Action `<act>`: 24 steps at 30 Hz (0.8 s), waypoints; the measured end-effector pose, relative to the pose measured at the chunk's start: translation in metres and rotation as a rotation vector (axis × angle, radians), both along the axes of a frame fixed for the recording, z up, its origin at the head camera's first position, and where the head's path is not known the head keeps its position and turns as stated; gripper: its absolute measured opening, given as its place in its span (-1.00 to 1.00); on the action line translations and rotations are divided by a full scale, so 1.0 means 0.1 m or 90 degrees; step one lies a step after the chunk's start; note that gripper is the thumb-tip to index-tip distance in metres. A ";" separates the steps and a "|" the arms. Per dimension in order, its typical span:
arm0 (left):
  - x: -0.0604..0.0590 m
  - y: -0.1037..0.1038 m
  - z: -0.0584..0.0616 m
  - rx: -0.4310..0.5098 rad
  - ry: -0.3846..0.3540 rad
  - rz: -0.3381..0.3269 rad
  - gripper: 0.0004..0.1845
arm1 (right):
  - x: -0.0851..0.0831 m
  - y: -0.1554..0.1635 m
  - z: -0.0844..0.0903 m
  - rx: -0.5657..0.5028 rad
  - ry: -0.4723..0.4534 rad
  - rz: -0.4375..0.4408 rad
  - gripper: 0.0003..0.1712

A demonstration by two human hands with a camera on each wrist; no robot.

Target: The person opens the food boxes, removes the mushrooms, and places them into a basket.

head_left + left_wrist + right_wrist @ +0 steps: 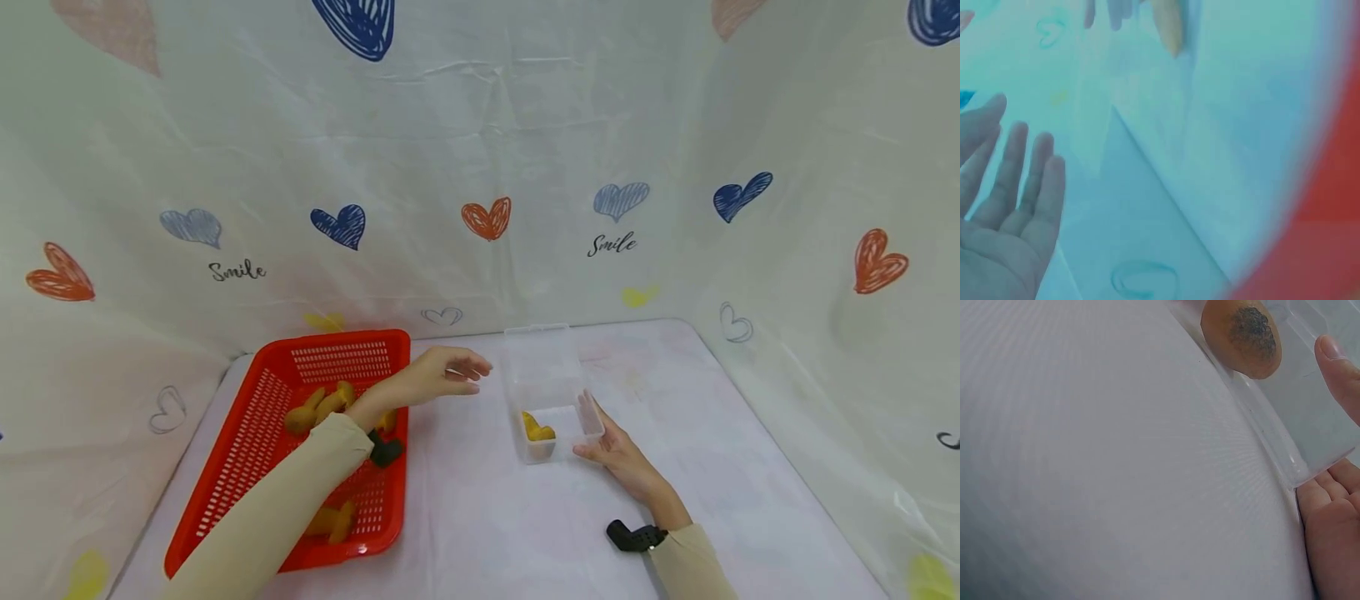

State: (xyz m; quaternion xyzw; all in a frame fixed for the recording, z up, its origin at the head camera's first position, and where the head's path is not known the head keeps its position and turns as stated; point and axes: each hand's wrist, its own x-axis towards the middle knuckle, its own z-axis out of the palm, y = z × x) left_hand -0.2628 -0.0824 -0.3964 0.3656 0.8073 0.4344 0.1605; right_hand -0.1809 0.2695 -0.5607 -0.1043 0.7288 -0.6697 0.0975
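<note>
My left hand hangs in the air between the red basket and the plastic box. Its fingers are loosely extended and hold nothing; the left wrist view shows its bare palm. My right hand grips the near right corner of a clear plastic box, fingers along the outer wall and thumb at the front. Inside the box lies a lumpy yellow-brown piece. In the right wrist view this piece shows a rounded end with a dark patch; its exact kind is unclear.
A red plastic basket stands at the left, partly covered by my left forearm. Several similar yellow-brown pieces lie in it. The box's clear lid stands open toward the back. A heart-printed sheet hangs behind the white-covered table.
</note>
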 end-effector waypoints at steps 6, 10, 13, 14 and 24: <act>-0.08 0.39 -0.04 -0.012 -0.027 -0.075 -0.60 | 0.00 -0.01 0.01 0.004 -0.003 0.003 0.14; -0.13 0.62 -0.13 -0.018 -0.053 -0.115 -0.59 | 0.00 0.00 0.02 0.002 -0.001 -0.001 0.14; -0.15 0.78 -0.18 -0.039 -0.074 -0.156 -0.56 | 0.00 0.00 0.02 -0.008 0.006 -0.003 0.13; -0.16 0.82 -0.19 -0.051 -0.083 -0.172 -0.55 | 0.00 0.00 0.02 -0.011 0.009 -0.002 0.12; -0.17 1.19 -0.28 -0.139 -0.136 -0.270 -0.48 | 0.02 0.00 0.02 -0.007 0.015 -0.001 0.10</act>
